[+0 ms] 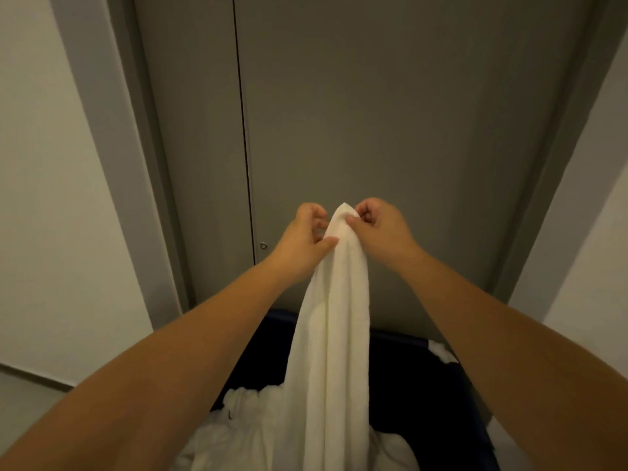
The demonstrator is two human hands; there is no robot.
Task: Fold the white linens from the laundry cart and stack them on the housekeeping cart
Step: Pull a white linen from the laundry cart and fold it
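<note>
- Nearest the lens, the left forearm (153,368) and right forearm (492,351) reach up from the lower corners towards mid-frame.
- At centre, the left hand (302,239) and right hand (380,229) each pinch the top of a white towel (334,334), thumbs against curled fingers, the two hands almost touching.
- It hangs bunched in long folds down into the laundry cart (390,334) at bottom centre, over more white linens (244,430).
- Step, as I judge it: finding the corners before the first fold. Next, the hands likely need to slide apart along the top edge.
- Room is tight ahead: a grey door (373,113) and door frame (112,147) stand close behind. The housekeeping cart is out of view.
</note>
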